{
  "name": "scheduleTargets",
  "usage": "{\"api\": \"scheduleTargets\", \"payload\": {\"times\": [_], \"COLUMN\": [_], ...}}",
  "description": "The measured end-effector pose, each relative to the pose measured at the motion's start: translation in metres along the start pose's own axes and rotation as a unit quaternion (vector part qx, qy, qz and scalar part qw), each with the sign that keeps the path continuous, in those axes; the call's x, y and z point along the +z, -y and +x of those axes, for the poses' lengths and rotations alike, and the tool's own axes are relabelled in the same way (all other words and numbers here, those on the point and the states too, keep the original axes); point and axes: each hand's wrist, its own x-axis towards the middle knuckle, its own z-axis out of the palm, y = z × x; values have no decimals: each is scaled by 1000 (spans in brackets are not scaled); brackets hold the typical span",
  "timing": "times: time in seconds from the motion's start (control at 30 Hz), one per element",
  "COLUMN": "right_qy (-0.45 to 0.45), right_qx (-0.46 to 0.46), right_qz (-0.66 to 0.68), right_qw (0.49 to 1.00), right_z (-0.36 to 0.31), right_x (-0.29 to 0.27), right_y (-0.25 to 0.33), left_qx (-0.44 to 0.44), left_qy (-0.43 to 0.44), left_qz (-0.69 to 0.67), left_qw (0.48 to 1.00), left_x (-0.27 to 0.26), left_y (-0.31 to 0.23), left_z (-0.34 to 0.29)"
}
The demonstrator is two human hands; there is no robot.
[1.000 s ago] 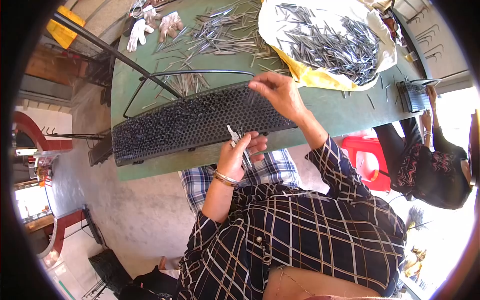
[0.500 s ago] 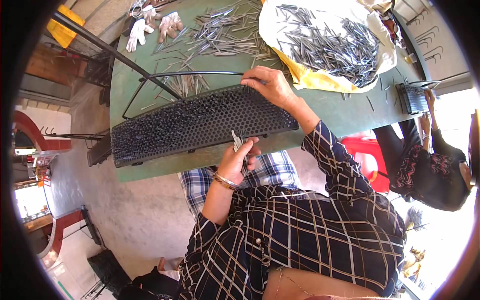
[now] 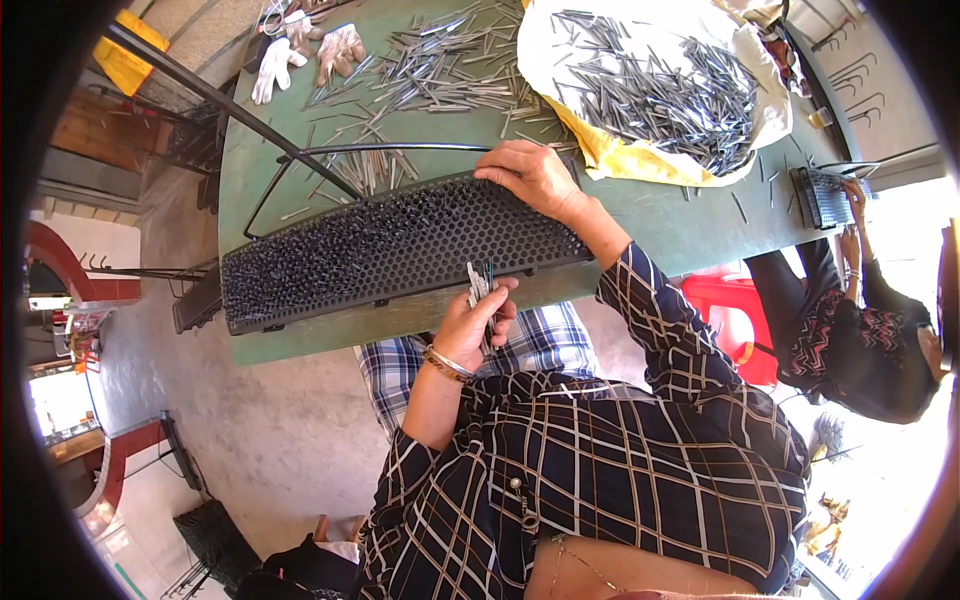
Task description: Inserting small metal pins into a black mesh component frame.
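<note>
A long black perforated tray [image 3: 500,228] lies at a slant along the near edge of the green table. Dark thin pieces [image 3: 310,245] stand densely in the holes of its left part, while bare holes show toward the right. My left hand [image 3: 468,325], just below the tray's near edge, is closed around a bundle of thin metal strips [image 3: 480,282], their ends pointing up. Over the tray's far edge, right of its middle, my right hand [image 3: 540,180] has thumb and fingers pinched together. What they grip, if anything, is hidden.
A white and yellow sack [image 3: 600,160] full of metal strips lies open at the back right. Loose strips [image 3: 440,65] and work gloves [image 3: 340,50] lie at the back left. A black rod frame [image 3: 240,115] crosses the left side. A co-worker [image 3: 865,345] handles another tray [image 3: 825,195].
My right hand has shifted slightly left and down along the tray's far edge. The left hand keeps its bundle, with barely any movement.
</note>
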Motion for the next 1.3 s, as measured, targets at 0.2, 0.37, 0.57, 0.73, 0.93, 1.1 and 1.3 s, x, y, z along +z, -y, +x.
{"api": "scheduleTargets", "payload": {"times": [0.2,0.37,0.57,0.73,0.93,1.1,1.3], "right_qy": [-38,-62,-75,-88,204,246,-36], "right_qx": [-44,-6,-26,25,290,333,261], "right_qz": [-100,-166,-152,-71,297,346,132], "right_qw": [993,984,985,993,887,842,956], "right_z": [-7,-14,-17,-16,-27,-30,-14], "right_x": [3,6,11,6,-9,-11,-17], "right_y": [5,6,6,27,64,69,64], "left_qx": [15,26,54,84,110,86,61], "left_qy": [-8,1,21,43,62,85,38], "left_qz": [-6,0,18,-2,21,70,4], "left_qw": [1000,1000,998,996,992,990,997], "left_x": [3,5,7,8,13,16,4], "left_y": [-1,-1,-3,-4,-11,-12,0], "left_z": [-2,-2,-6,-5,-11,-11,0]}}
